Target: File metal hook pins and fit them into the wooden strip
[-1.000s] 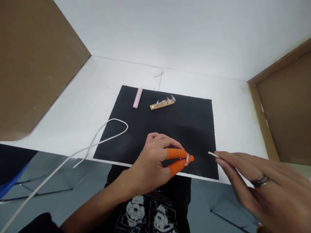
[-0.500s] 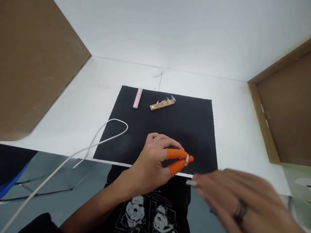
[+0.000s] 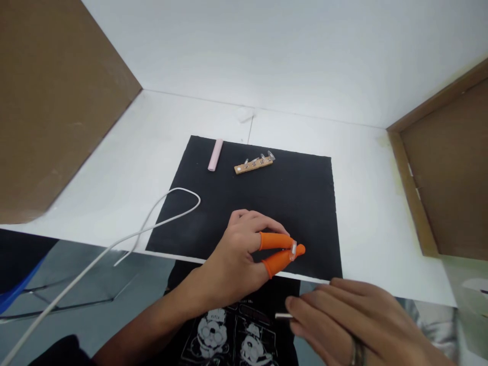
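My left hand (image 3: 244, 254) lies over the front of the black mat (image 3: 290, 203), with orange rubber finger cots (image 3: 275, 241) on its thumb and index finger. Pinched between those two fingertips is a small clear piece (image 3: 293, 250) that looks like a false nail tip. My right hand (image 3: 343, 323), wearing a ring, is just off the table's front edge. Its fingers are closed round a thin, pale stick (image 3: 284, 316), of which only the end shows. Farther back on the mat, a wooden strip (image 3: 249, 166) carries several similar clear pieces on small metal holders.
A pink tube-like bar (image 3: 215, 155) rests at the mat's back left. The white cable (image 3: 163, 221) loops across the mat's left side and off the table. Brown panels (image 3: 68, 112) stand at both sides, and a small clear scrap (image 3: 245, 114) lies near the back wall.
My right hand has moved left and a little downward, with the pale stick in its fingers. My left hand keeps its pinch on the clear piece, almost unmoved.
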A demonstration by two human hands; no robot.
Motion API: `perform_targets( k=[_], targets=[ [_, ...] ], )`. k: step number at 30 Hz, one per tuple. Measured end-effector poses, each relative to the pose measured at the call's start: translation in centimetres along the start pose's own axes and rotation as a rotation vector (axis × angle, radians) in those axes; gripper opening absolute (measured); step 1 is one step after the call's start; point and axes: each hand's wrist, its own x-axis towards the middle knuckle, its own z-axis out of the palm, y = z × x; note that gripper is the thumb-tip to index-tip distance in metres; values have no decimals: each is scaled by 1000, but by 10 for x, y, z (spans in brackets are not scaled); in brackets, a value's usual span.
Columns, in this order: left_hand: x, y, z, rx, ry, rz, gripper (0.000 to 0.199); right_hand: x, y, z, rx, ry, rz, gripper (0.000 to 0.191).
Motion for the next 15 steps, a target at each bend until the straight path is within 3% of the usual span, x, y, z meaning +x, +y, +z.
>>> perform_targets(
  k=[6,10,12,15],
  targets=[
    [0,0,0,13,-7,5,4,-4,22,-9,-235,176,58,11],
    [0,-2,0,-4,4,14,5,0,3,-6,-41,28,13,31],
    [0,-1,0,-10,1,8,5,-1,1,-6,-5,23,29,37],
    [0,0,0,-12,1,11,5,-3,16,-11,-141,87,10,19]
  ],
)
